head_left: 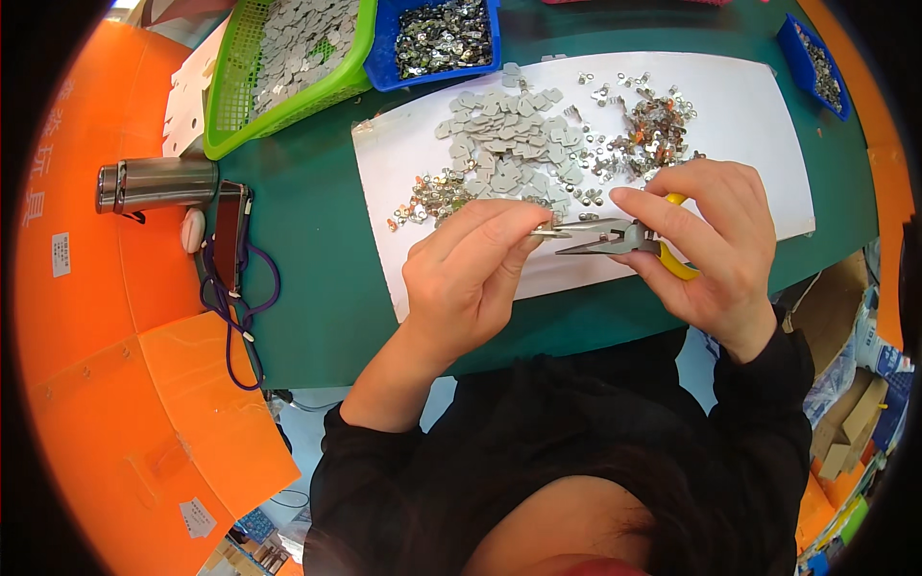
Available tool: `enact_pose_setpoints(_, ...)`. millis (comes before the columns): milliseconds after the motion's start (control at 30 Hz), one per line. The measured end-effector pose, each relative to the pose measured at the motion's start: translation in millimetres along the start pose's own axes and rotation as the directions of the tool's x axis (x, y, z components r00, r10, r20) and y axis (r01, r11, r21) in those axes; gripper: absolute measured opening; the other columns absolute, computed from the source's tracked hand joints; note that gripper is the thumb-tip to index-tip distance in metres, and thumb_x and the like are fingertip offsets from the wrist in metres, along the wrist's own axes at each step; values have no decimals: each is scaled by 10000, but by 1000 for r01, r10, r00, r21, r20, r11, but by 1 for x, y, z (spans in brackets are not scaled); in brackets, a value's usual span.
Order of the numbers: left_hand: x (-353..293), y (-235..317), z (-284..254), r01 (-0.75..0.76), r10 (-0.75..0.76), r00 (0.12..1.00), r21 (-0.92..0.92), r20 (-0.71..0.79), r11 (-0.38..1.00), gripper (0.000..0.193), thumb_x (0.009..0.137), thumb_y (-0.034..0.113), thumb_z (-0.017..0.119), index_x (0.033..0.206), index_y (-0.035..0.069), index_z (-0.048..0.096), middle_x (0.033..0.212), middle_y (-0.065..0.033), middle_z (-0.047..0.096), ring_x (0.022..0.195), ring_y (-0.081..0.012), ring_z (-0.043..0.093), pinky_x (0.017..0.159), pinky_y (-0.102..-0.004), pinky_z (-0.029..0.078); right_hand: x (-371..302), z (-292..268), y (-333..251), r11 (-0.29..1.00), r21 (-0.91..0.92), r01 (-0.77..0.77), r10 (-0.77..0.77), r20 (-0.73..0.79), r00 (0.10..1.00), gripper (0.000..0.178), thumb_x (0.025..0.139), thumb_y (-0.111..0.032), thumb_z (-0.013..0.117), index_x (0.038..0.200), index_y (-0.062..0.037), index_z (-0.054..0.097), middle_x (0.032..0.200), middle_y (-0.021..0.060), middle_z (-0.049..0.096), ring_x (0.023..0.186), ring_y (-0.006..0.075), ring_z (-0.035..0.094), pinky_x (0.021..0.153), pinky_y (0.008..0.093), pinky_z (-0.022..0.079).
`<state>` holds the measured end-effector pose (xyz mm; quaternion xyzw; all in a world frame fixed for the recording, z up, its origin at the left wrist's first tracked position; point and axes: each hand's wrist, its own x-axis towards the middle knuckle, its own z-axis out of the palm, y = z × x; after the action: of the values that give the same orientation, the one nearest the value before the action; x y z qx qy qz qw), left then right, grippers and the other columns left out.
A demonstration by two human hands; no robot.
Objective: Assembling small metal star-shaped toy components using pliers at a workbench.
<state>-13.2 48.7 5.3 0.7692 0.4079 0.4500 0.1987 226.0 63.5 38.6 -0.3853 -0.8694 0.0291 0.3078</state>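
My right hand (720,245) is wrapped round yellow-handled long-nose pliers (619,236), their jaws apart and aimed left. Between its thumb and fingertips, my left hand (461,274) pinches a small flat metal piece (548,231). The upper jaw's tip reaches that piece; whether it touches cannot be made out. Both hands hover over the near part of a white sheet (759,106). Just beyond them lies a heap of flat grey notched pieces (519,144). Small shiny metal parts (658,130) are heaped to its right, and more mixed metal parts (437,197) lie to its left.
A green basket (288,120) of grey pieces and a blue bin (432,77) of metal parts stand at the back left. Another blue bin (816,72) sits far right. Left on the green table (317,259) are a steel flask (163,185) and a phone (229,230) with a purple cord.
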Motion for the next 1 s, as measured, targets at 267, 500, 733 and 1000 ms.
enact_pose_setpoints(267, -1, -3, 6, -87, 87, 993, 5, -80, 996, 157, 850, -38, 700, 1006, -16, 700, 891, -147, 700, 747, -242, 683, 652, -281, 539, -4, 7, -7, 992, 66, -105, 106, -11, 994, 473, 596, -155, 863, 1051, -109, 743, 941, 62, 638, 865, 259, 590, 778, 367, 444)
enact_pose_setpoints(500, -3, -5, 7, -40, 38, 996, -24, -79, 999, 146, 857, -41, 695, 1002, -19, 700, 882, -146, 701, 738, -239, 682, 651, -279, 540, -6, 14, -8, 980, 124, -155, 156, 3, 988, 448, 610, -143, 860, 1043, -109, 749, 926, 64, 639, 850, 256, 586, 775, 363, 441)
enact_pose_setpoints(733, -6, -3, 8, -16, 12, 997, -45, -78, 999, 122, 866, -36, 690, 987, -17, 692, 857, -141, 697, 727, -247, 675, 641, -288, 535, -10, 23, -11, 950, 228, -211, 222, -22, 975, 389, 650, -183, 861, 1021, -124, 756, 878, 43, 655, 802, 222, 601, 709, 327, 451)
enact_pose_setpoints(1000, -9, 0, 16, 63, -96, 992, -344, -82, 937, 102, 976, 6, 539, 924, -29, 619, 792, -110, 661, 677, -197, 643, 634, -284, 516, -15, 27, -19, 835, 454, -311, 280, 136, 950, 323, 686, -112, 834, 996, -72, 752, 805, 59, 676, 716, 206, 615, 620, 284, 470)
